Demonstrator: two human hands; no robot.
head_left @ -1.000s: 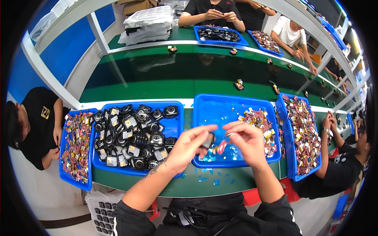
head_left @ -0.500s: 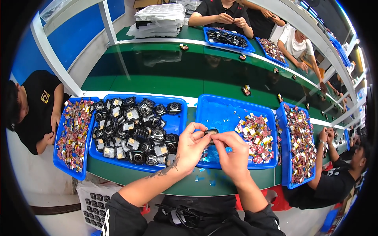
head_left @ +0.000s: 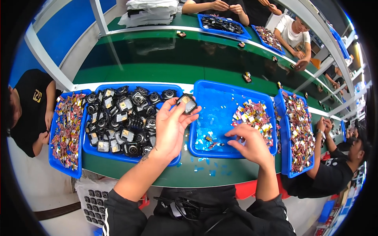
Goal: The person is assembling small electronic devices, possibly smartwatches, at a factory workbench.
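My left hand (head_left: 171, 128) pinches a black square watch case (head_left: 187, 104) with a grey panel showing on its face, held above the gap between two blue trays. My right hand (head_left: 252, 144) hovers with fingers apart and nothing visible between them, over the right-hand blue tray (head_left: 220, 87). Inside that tray, a heap of small reddish circuit boards (head_left: 252, 114) with yellow and white patches lies at the right. Blue film scraps (head_left: 204, 106) cover its floor, and a few small parts (head_left: 210, 139) lie left of my right fingertips.
The blue tray (head_left: 176, 88) on my left holds many black watch cases (head_left: 122, 118). Trays of circuit boards stand at the far left (head_left: 67, 133) and right (head_left: 299, 133). Beyond runs a green conveyor belt (head_left: 157, 65) with scattered parts. Several co-workers sit around, and a metal frame post (head_left: 49, 59) rises at left.
My hands have parted: the left carried the watch case leftward and up, and the right moved over the tray, fingers opened. The view has shifted slightly.
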